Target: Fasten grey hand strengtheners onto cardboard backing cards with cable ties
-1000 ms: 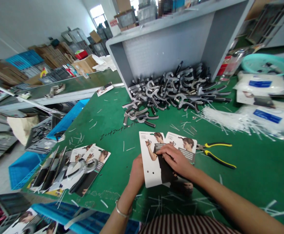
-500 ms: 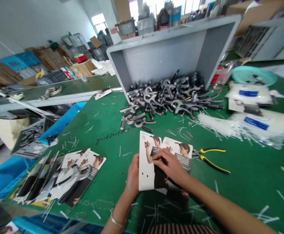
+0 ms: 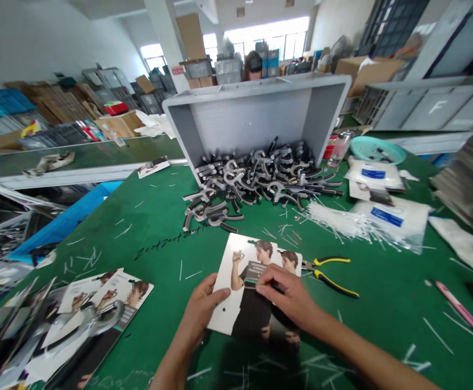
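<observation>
A printed card [image 3: 236, 292] is tilted up in front of me, its left edge gripped by my left hand [image 3: 201, 303], thumb on the front. My right hand [image 3: 287, 295] is at the card's right side, thumb and index finger pinched near its middle; what they hold, if anything, is too small to tell. Behind it, partly covered, is another printed card [image 3: 291, 262]. Pliers with yellow and black handles [image 3: 334, 276] lie just right of the cards. At the lower left, grey-and-black hand grips [image 3: 106, 317] rest on more printed cards [image 3: 133, 303].
A grey bin [image 3: 252, 116] on its side spills a heap of hand grips [image 3: 256, 176]. White ties [image 3: 342, 219], plastic bags [image 3: 399, 216], a turquoise bowl [image 3: 378, 149] and a pink pen [image 3: 459, 309] lie to the right. A person [image 3: 253, 65] is behind the bin.
The view has shifted right and up. The held card has turned and tilted, and my left thumb now shows on its front. My right hand is still at the card.
</observation>
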A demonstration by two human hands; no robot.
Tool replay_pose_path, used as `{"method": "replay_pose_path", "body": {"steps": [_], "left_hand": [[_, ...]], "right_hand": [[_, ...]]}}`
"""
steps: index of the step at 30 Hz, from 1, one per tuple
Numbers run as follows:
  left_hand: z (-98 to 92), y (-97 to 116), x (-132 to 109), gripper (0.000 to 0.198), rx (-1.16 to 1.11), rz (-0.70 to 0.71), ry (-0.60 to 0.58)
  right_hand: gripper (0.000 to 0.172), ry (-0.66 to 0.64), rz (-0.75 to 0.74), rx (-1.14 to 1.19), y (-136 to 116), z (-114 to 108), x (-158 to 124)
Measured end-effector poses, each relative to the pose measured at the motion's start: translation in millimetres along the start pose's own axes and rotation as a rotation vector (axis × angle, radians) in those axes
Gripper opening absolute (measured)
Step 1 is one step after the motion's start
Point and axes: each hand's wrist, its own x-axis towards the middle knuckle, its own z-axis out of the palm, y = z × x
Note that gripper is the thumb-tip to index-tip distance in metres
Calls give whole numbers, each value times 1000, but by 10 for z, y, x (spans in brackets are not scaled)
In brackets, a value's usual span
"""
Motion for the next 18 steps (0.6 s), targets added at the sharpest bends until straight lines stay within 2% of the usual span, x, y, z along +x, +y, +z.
{"method": "replay_pose_path", "body": {"steps": [2, 4, 5, 7, 9, 13, 18], "left_hand": [[28, -9, 28, 50, -13, -2, 17], [77, -7, 49, 50, 16, -1, -14], [110, -5, 60, 50, 37, -9, -40], [181, 0, 86, 51, 74, -25, -83], [228, 5, 106, 51, 93, -28, -98], [184, 5, 41, 53, 25, -23, -57], [19, -21, -147, 52, -102, -32, 47]], "right_hand": [[18, 16, 39, -121, 160, -333, 48], [22, 174, 107, -401, 427, -735, 204], [21, 243, 131, -469, 579, -934, 312], [17, 300, 148, -549, 868, -1270, 547], [14, 308, 151, -590, 1082, -1482, 759], [6, 308, 132, -565, 1217, -1598, 1018], [20, 359, 101, -361, 940, -1488, 1038]]}}
